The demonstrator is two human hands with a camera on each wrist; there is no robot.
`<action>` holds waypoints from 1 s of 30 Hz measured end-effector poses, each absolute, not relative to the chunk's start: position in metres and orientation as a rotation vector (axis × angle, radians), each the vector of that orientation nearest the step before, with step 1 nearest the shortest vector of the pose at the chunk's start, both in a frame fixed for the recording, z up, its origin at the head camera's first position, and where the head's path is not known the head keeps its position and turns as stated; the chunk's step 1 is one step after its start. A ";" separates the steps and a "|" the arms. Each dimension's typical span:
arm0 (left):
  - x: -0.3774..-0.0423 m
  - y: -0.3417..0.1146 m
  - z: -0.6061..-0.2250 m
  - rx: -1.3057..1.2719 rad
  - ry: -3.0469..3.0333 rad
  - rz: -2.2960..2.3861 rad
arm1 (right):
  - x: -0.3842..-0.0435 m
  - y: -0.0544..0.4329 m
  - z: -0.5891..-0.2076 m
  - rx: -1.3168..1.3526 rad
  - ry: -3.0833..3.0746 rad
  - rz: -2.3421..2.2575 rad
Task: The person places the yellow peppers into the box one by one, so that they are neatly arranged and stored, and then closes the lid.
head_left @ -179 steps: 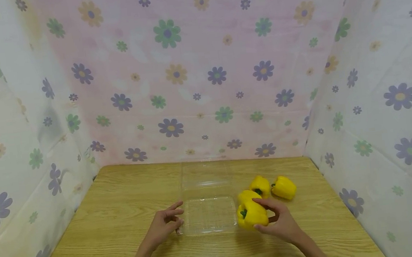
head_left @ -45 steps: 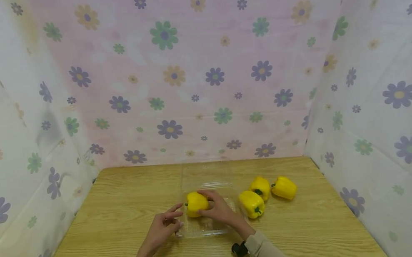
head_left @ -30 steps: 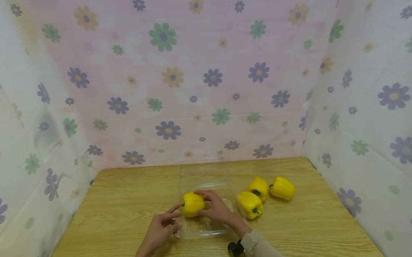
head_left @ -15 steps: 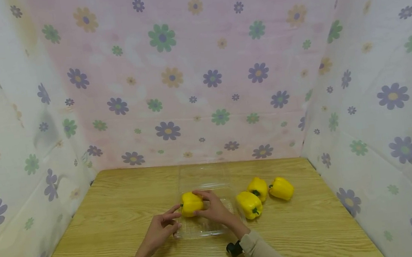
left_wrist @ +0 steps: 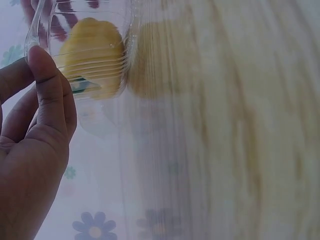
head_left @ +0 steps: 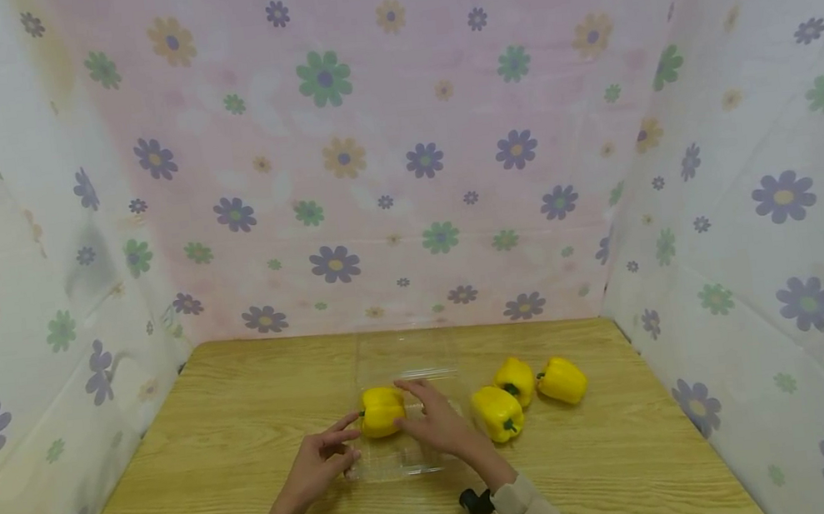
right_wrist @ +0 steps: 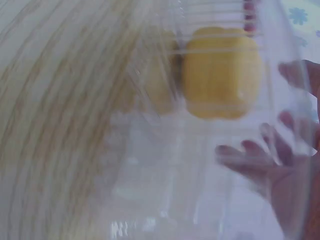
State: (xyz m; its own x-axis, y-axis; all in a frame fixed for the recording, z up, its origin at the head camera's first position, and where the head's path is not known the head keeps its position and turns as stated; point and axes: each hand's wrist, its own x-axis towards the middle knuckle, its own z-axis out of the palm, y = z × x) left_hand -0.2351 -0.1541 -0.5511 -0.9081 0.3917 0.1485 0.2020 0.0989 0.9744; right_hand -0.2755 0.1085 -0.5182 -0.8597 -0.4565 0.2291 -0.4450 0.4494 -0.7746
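A yellow bell pepper [head_left: 383, 412] lies on its side in the left part of a clear plastic clamshell container [head_left: 428, 470], its green stem facing left. The container's lid [head_left: 405, 354] is folded back, away from me. At the container's left edge, my left hand [head_left: 319, 465] pinches the rim, with the thumb [left_wrist: 45, 75] on the near side in the left wrist view. My right hand [head_left: 440, 423] is over the container just right of the pepper, fingers spread and apart from it. The right wrist view shows that gap through the blurred plastic wall.
Three more yellow bell peppers lie right of the container: a near one [head_left: 496, 414], one behind it [head_left: 515, 381] and one farther right [head_left: 562, 381]. The wooden table [head_left: 260, 390] is enclosed by flower-printed cloth [head_left: 385, 142] on the back and both sides.
My right hand carried a pepper from the right into the container, shifted it left and has now let go, drawing slightly right. The left hand has stayed at the container's left edge.
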 end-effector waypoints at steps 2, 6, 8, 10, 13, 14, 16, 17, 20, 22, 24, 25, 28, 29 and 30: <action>-0.235 -0.154 -0.552 0.600 2.209 1.927 | -0.272 0.114 -0.515 -0.862 2.713 -1.434; -0.234 -0.153 -0.552 0.609 2.206 1.940 | -0.272 0.128 -0.517 -0.940 2.824 -1.544; -0.234 -0.153 -0.552 0.618 2.208 1.942 | -0.273 0.136 -0.520 -0.957 2.885 -1.594; -0.235 -0.153 -0.552 0.615 2.207 1.944 | -0.274 0.145 -0.524 -0.946 2.927 -1.633; -0.235 -0.153 -0.552 0.599 2.203 1.942 | -0.272 0.158 -0.529 -0.906 2.960 -1.656; -0.235 -0.154 -0.551 0.589 2.200 1.941 | -0.271 0.162 -0.531 -0.898 2.965 -1.663; -0.235 -0.154 -0.551 0.570 2.200 1.935 | -0.269 0.170 -0.533 -0.878 2.979 -1.655; -0.235 -0.154 -0.551 0.564 2.200 1.932 | -0.267 0.173 -0.533 -0.870 2.988 -1.645; -0.235 -0.154 -0.551 0.556 2.205 1.924 | -0.262 0.182 -0.534 -0.837 3.064 -1.564; -0.236 -0.155 -0.551 0.565 2.210 1.920 | -0.257 0.187 -0.534 -0.789 3.113 -1.502; -0.236 -0.155 -0.551 0.575 2.218 1.914 | -0.253 0.193 -0.533 -0.723 3.154 -1.432; -0.236 -0.155 -0.551 0.577 2.216 1.915 | -0.252 0.196 -0.532 -0.700 3.168 -1.398; -0.236 -0.155 -0.551 0.578 2.209 1.922 | -0.248 0.207 -0.530 -0.647 3.163 -1.331; -0.236 -0.155 -0.551 0.575 2.207 1.924 | -0.248 0.211 -0.531 -0.641 3.151 -1.321; -0.236 -0.154 -0.551 0.571 2.204 1.926 | -0.248 0.215 -0.531 -0.645 3.141 -1.320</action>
